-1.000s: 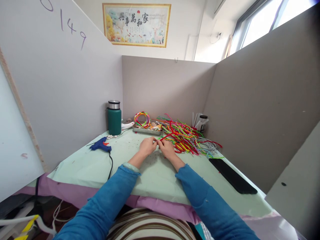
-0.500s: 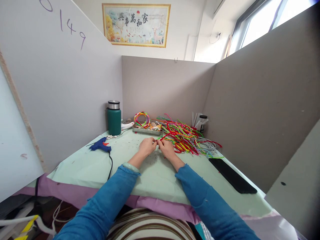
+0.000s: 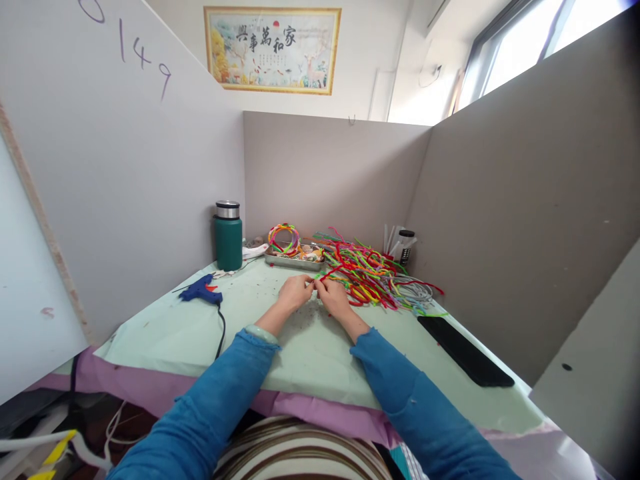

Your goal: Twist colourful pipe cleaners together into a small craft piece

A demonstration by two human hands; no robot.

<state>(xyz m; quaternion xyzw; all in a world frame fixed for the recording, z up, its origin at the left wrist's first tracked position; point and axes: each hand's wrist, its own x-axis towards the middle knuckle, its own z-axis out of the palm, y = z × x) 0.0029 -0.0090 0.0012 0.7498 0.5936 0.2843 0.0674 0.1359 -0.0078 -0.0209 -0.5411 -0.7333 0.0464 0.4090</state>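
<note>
My left hand (image 3: 296, 292) and my right hand (image 3: 332, 295) meet fingertip to fingertip over the middle of the table, both closed in a pinch. A red pipe cleaner (image 3: 330, 272) rises from between the fingers and slants up to the right; its lower end is hidden by them. Just beyond my right hand lies a tangled heap of coloured pipe cleaners (image 3: 370, 263). Behind my left hand sits a metal tray (image 3: 295, 263) with small pieces in it and a ring of twisted coloured pipe cleaners (image 3: 283, 240).
A blue glue gun (image 3: 201, 289) with a black cord lies at the left, near a green bottle (image 3: 229, 241). A black flat object (image 3: 465, 350) rests at the right edge. A black-capped jar (image 3: 404, 247) stands behind the heap. Grey partitions (image 3: 335, 173) enclose the table.
</note>
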